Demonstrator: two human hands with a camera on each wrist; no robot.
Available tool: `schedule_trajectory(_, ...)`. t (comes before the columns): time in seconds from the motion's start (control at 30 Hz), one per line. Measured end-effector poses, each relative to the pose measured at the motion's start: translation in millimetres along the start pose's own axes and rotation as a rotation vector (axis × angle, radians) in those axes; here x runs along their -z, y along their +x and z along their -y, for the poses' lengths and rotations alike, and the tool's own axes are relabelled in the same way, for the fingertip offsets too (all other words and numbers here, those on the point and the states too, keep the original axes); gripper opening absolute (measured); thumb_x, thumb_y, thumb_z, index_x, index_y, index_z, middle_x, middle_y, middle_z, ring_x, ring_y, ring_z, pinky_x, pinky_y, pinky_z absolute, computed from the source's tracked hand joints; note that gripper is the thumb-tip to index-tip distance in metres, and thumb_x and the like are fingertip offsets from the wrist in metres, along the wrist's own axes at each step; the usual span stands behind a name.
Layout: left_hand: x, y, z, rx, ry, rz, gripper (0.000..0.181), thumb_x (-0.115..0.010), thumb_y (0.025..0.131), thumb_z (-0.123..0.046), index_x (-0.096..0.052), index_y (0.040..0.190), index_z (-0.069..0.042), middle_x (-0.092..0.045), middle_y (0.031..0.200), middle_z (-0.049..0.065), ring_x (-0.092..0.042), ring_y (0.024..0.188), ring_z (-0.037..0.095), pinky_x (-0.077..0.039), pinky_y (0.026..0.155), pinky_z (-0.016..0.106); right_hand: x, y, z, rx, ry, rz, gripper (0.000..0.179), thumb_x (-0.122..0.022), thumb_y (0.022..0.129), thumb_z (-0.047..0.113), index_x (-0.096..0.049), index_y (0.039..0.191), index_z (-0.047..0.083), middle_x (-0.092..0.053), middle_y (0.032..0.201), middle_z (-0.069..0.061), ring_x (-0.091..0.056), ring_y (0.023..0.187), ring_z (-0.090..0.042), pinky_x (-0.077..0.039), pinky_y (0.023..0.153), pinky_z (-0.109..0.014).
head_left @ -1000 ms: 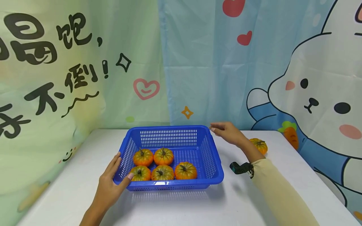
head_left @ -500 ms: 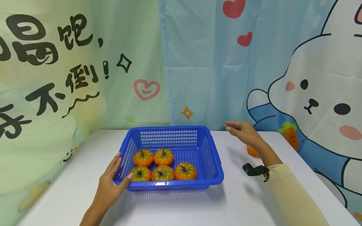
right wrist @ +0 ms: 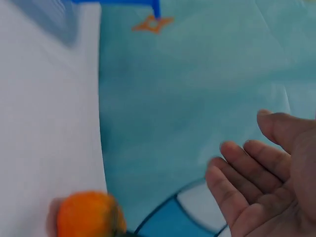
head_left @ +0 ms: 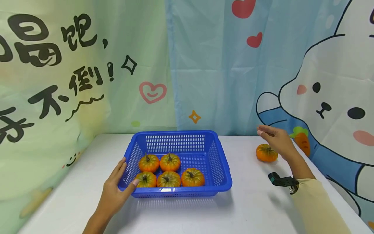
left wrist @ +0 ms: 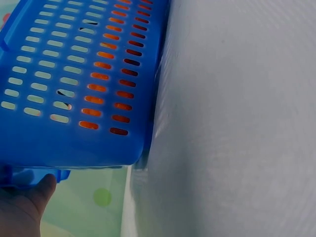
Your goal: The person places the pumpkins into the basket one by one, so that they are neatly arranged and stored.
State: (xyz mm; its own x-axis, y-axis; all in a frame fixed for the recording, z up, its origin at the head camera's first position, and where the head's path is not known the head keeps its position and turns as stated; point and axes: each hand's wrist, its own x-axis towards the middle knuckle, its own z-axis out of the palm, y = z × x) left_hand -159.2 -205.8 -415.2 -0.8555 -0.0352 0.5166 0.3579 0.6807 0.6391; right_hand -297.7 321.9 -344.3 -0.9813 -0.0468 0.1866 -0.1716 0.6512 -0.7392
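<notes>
A blue perforated plastic basket (head_left: 182, 191) stands on the white table, with several small orange-green pumpkins (head_left: 193, 177) inside, mostly toward its left and front. My left hand (head_left: 114, 191) holds the basket's front left corner, thumb on the rim and fingers along the left side. In the left wrist view, part of that hand (left wrist: 29, 202) shows at the rim. My right hand (head_left: 277, 141) hovers above and right of a lone pumpkin (head_left: 266, 153) on the table. Nothing is in its loosely bent fingers, as the right wrist view shows the bare palm (right wrist: 266, 197).
The white table (head_left: 181, 217) ends at the back against a printed cloth backdrop (head_left: 198, 65). A dark device (head_left: 281, 180) is strapped at my right wrist. The lone pumpkin sits to the right of the basket, with bare tabletop between them.
My right hand has moved rightward, away from the basket's back right corner, to over the lone pumpkin. The left hand, basket and pumpkins have kept their places.
</notes>
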Motion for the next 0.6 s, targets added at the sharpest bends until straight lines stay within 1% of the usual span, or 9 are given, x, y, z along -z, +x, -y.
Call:
schedule_trajectory(0.07,0.2,-0.2,-0.6,0.004,0.002,0.001,0.072,-0.075,0.084,-0.02,-0.042,0.141,0.011,-0.036,0.152,0.015,-0.036,0.136,0.04,-0.029,0.103,0.018,4.3,-0.8,-10.0,-0.026,0.009,-0.049,0.071,-0.043,0.1,0.051,-0.035,0.148,-0.001,-0.043,0.143,-0.028,-0.038,0.129,-0.05,-0.036,0.1,-0.062)
schedule_trajectory(0.1,0.4,-0.3,-0.9,0.006,0.004,0.004,0.072,-0.075,0.085,-0.02,-0.041,0.141,0.011,-0.035,0.153,0.015,-0.036,0.136,0.04,-0.032,0.104,0.024,5.7,-1.4,-15.1,-0.042,0.014,-0.073,0.072,-0.043,0.1,0.051,-0.034,0.148,-0.002,-0.041,0.143,-0.029,-0.038,0.129,-0.051,-0.036,0.1,-0.063)
schedule_trajectory(0.17,0.3,-0.5,-1.4,0.01,0.006,0.006,0.072,-0.075,0.085,-0.021,-0.041,0.141,0.01,-0.035,0.153,0.014,-0.036,0.136,0.04,-0.036,0.103,0.038,7.6,-2.2,-24.8,-0.063,0.021,-0.106,0.072,-0.043,0.1,0.05,-0.032,0.149,-0.003,-0.04,0.144,-0.03,-0.037,0.13,-0.051,-0.036,0.1,-0.062)
schedule_trajectory(0.23,0.3,-0.4,-1.6,0.012,0.006,0.004,0.073,-0.075,0.085,-0.021,-0.041,0.141,0.011,-0.035,0.153,0.014,-0.035,0.136,0.04,-0.036,0.099,0.049,8.0,-3.1,-33.8,-0.075,0.013,-0.124,0.073,-0.043,0.101,0.049,-0.031,0.149,-0.004,-0.04,0.143,-0.031,-0.037,0.13,-0.051,-0.037,0.099,-0.062)
schedule_trajectory(0.3,0.0,0.0,-1.6,0.012,0.007,0.006,0.073,-0.075,0.085,-0.022,-0.041,0.141,0.01,-0.035,0.153,0.013,-0.035,0.137,0.039,-0.036,0.099,0.05,7.8,-4.2,-41.5,-0.093,0.015,-0.14,0.074,-0.042,0.1,0.05,-0.03,0.149,-0.005,-0.04,0.143,-0.031,-0.037,0.13,-0.051,-0.037,0.099,-0.062)
schedule_trajectory(0.5,-0.5,0.0,-0.5,0.016,0.006,0.007,0.073,-0.075,0.085,-0.022,-0.041,0.142,0.01,-0.035,0.153,0.012,-0.035,0.137,0.038,-0.034,0.102,0.042,4.2,-5.6,-57.8,-0.165,0.091,-0.159,0.08,-0.043,0.098,0.056,-0.025,0.152,0.0,-0.037,0.147,-0.028,-0.03,0.135,-0.049,-0.032,0.103,-0.062)
schedule_trajectory(0.6,0.2,-0.1,-0.7,0.018,0.002,0.006,0.073,-0.075,0.085,-0.021,-0.041,0.141,0.01,-0.035,0.153,0.012,-0.035,0.137,0.038,-0.032,0.102,0.031,2.0,-5.0,-62.6,-0.192,0.116,-0.163,0.081,-0.043,0.097,0.057,-0.024,0.152,0.002,-0.035,0.148,-0.027,-0.028,0.137,-0.049,-0.031,0.104,-0.061)
